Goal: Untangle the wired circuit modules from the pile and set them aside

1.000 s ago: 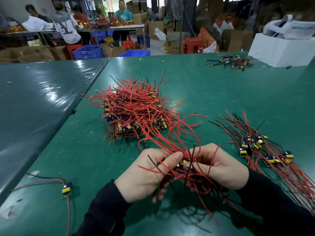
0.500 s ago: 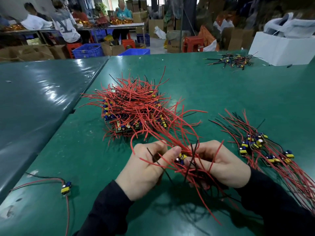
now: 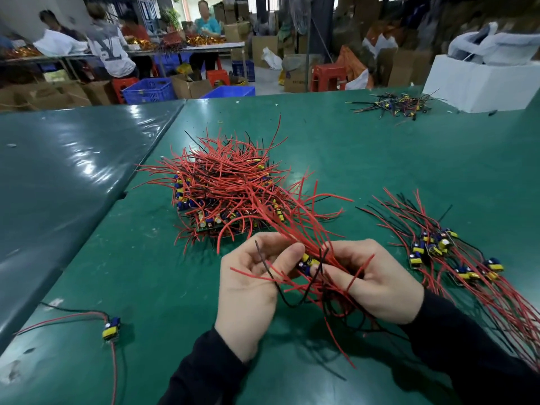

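Hands meet low at the centre of the view, both in black sleeves. The left hand [image 3: 251, 285] has its thumb and fingers curled round a small yellow-and-blue circuit module [image 3: 306, 263], pinching it with several red and black leads crossing its palm; the right hand [image 3: 377, 283] grips the held bundle of thin red and black wires [image 3: 327, 290] that trails from that module, fingers wrapped over the strands. Against half a second ago, the hands sit much as they did — the right thumb now lies nearer the module, and the loop of red wire beside the left hand has drawn tighter.

Left of the hands, near the table edge, lies a single yellow-and-blue module with red and black leads [image 3: 111, 328], well apart from everything else. To the right, a fanned row of set-aside modules with long red leads [image 3: 447, 252] lies flat, strands roughly parallel. Just beyond the hands sits the big tangled pile of red-wired modules [image 3: 228, 188], bristly and domed, with some of its strands running down into the held bundle.

All of it rests on a glossy dark-green table cover [image 3: 380, 159], scuffed and reflective, with a seam to a second sheet at left. Farther back lie a small heap of black-wired parts [image 3: 394, 105] and a white foam box [image 3: 479, 83]. Beyond are seated workers — plus blue plastic crates [image 3: 149, 90], red stools and cardboard cartons.
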